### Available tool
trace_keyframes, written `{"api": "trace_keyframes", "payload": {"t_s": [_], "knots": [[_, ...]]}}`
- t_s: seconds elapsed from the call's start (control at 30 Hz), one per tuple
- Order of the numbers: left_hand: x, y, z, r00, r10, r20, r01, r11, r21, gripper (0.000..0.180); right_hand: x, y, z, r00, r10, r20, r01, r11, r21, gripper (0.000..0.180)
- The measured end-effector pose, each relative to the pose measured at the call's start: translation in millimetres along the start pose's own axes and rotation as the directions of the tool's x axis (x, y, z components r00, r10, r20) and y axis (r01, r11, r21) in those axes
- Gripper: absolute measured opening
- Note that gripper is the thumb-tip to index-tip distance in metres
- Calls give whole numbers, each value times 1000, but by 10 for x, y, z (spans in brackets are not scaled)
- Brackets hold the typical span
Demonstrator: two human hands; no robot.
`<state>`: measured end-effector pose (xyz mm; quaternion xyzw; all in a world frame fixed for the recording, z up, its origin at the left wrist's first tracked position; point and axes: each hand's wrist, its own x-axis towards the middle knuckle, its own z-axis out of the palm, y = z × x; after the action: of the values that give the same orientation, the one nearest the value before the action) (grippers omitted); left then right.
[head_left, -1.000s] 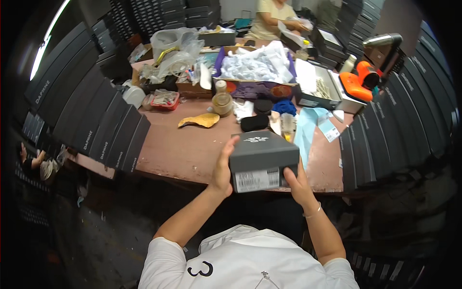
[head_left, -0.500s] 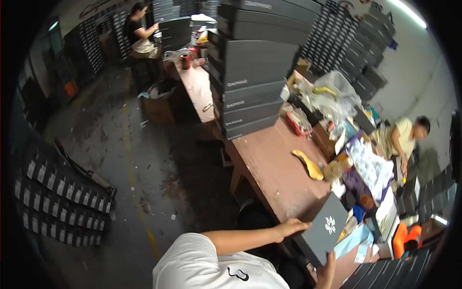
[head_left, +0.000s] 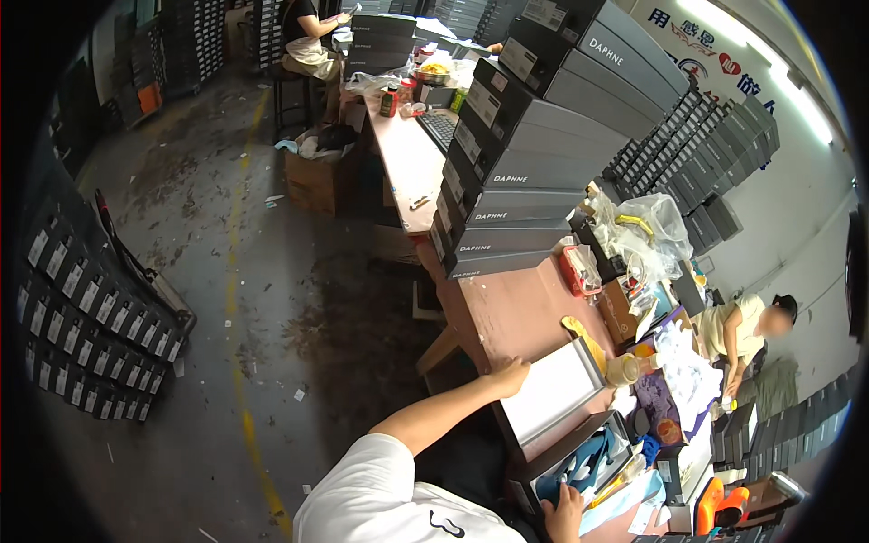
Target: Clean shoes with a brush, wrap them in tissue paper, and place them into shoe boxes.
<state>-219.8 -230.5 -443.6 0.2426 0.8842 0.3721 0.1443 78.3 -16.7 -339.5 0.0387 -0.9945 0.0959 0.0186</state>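
A: Grey shoe boxes are seen stacked high on the pinkish-brown table, at the far side of the bare patch of tabletop.

B: And nearer the person?

A: A box lid, white on its upturned inside, is laid on the table edge. Its near corner is touched by the left hand, fingers spread flat; nothing is clasped.

B: Where is the open box placed?

A: Just beside the lid, on the person's side, with blue tissue paper showing inside. Its near rim is met by the right hand; whether the rim is gripped or only touched cannot be told.

B: Anything smaller?

A: A yellow shoe horn is set just beyond the lid, and an orange tape dispenser is seen well off to the right.
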Motion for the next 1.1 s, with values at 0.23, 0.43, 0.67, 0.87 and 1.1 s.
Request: {"api": "trace_keyframes", "payload": {"t_s": [0.23,0.43,0.67,0.87,1.1], "knots": [[-592,1629,757,636,757,148,-768,641,20,39,281,946,188,972,137,-192,-157,983,-93,50],[-747,1643,1271,695,585,418,-711,645,280,34,622,1075,197,909,393,138,-384,919,-91,69],[-582,1548,1765,649,761,7,-729,619,292,53,940,880,-143,881,462,97,-415,856,-310,46],[-721,1697,1352,634,638,438,-773,536,338,55,437,1731,-380,891,453,25,-453,888,76,37],[-664,1839,1124,647,553,524,-726,657,204,42,320,1893,-625,811,484,-329,-463,875,143,34]]}}
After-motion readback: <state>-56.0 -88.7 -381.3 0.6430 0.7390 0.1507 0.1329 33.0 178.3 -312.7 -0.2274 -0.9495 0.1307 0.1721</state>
